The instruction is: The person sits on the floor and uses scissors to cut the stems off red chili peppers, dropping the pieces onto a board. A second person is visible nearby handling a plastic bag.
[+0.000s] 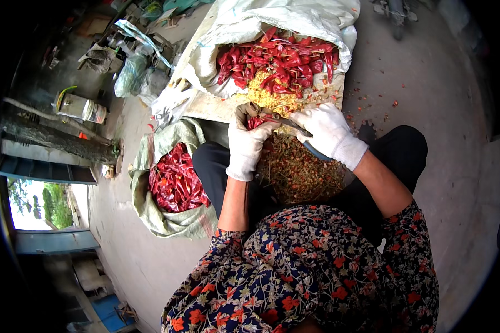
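White-gloved left hand (247, 139) has its fingers, grubby brown at the tips, pinched around a dried red pepper (254, 122). Right hand (328, 130) is wrapped round a dark tool (293, 125), scissors I'd guess, with its far end right up at the pepper. Can't tell if the blades are open or closed.

Just below, between the knees, sits a mound of brownish-green trimmings (300, 177) with red flecks. Can't make out what's holding it, but a blue curved edge (318, 152) shows under the right hand.

Progress? Well underway, judging by that mound, but I can't say which sack is the finished one. Big white sack (283, 15) ahead lies open, red peppers (283, 58) spilling onto a board (214, 111) with loose yellow seeds (264, 94). Green sack (186, 223) by the left knee has its mouth rolled back and plenty of red pods (175, 183) inside.
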### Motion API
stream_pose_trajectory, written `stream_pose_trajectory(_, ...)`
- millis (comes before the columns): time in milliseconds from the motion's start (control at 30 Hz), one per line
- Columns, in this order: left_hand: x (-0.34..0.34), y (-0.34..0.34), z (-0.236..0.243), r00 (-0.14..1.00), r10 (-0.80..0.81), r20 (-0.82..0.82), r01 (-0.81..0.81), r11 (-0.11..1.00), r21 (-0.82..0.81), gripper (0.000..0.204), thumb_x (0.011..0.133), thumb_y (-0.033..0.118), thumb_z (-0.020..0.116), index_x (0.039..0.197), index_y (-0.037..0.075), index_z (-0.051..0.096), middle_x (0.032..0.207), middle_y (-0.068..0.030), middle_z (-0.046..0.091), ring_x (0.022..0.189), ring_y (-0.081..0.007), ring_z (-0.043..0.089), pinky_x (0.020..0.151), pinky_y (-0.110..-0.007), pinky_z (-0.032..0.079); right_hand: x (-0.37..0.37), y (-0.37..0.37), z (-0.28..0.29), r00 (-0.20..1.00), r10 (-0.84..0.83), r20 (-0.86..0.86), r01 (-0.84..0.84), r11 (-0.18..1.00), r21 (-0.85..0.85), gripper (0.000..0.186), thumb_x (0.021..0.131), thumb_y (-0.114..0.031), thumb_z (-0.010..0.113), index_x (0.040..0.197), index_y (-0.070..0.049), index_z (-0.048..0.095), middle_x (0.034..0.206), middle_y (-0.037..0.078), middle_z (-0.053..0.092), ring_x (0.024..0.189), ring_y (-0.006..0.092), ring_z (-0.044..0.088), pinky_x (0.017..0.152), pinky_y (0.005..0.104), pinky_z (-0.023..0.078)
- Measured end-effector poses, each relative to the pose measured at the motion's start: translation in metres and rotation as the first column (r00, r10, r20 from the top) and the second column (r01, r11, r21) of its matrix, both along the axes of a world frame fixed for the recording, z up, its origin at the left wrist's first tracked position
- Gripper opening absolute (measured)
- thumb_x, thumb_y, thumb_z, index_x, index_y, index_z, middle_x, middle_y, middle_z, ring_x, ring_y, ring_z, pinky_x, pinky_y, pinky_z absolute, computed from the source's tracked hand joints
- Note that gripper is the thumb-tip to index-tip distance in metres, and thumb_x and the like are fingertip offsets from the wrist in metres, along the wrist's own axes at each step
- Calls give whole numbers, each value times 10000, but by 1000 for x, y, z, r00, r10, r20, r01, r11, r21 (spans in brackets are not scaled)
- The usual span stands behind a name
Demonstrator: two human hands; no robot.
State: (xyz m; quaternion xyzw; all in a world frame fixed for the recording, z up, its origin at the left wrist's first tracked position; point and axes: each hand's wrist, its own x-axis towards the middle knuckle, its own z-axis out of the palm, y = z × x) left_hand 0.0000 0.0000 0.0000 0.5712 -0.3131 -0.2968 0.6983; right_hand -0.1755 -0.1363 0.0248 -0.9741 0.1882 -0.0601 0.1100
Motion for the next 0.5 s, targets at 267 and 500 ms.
stream_pose_trajectory(267,-2,14,16,997,66,47,-63,995,-77,388,798,-58,828,1074,54,579,1013,-61,685,834,-120,653,748,-264,556,3,1,-30,859,-332,390,-24,735,678,205,978,-209,699,1110,-55,731,834,120,744,743,203,743,680,356,577)
stream_pose_trajectory(500,145,159,9,225,265,938,-787,616,15,363,866,113,827,1212,82,720,1088,-100,739,948,-270,734,868,-382,593,-15,-7,0,712,-567,413,-86,513,854,266,1003,-59,678,1268,-38,678,872,9,676,736,64,595,691,258,535)
